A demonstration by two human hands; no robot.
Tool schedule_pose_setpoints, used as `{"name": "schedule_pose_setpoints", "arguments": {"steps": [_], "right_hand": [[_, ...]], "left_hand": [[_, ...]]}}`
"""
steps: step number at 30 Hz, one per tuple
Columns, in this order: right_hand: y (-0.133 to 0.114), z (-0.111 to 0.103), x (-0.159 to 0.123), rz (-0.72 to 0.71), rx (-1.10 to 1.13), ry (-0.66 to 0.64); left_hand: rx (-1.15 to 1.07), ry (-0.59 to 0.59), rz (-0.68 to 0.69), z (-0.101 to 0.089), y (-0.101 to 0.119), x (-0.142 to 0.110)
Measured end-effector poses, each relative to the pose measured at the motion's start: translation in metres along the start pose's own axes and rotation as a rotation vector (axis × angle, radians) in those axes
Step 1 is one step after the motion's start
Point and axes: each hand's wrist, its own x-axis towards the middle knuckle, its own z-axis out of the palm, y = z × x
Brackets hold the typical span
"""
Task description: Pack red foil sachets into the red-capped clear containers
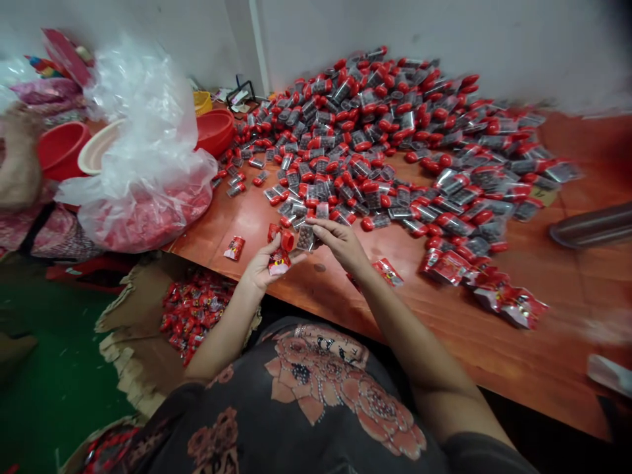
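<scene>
In the head view my left hand is closed around a small red printed packet, with a round red cap at its upper edge. Just to the right, my right hand pinches a small clear container with dark round pieces inside. The container is close to the red cap; whether they touch I cannot tell. Another red packet lies on the table left of my left hand. A further printed packet lies partly behind my right forearm.
A large heap of clear containers with red caps covers the back of the red table. Red packets lie at right. A plastic bag of red pieces and red bowls stand left. Below is a cardboard box of filled packets. Someone's arm shows far left.
</scene>
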Motion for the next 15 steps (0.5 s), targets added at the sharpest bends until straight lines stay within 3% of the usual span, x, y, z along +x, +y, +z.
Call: {"name": "schedule_pose_setpoints", "arguments": {"steps": [5, 15], "right_hand": [[0.007, 0.007, -0.001, 0.02, 0.065, -0.026], [0.031, 0.019, 0.006, 0.129, 0.029, -0.088]], "left_hand": [[0.001, -0.005, 0.114, -0.016, -0.008, 0.004], [0.036, 0.013, 0.17, -0.041, -0.004, 0.01]]}}
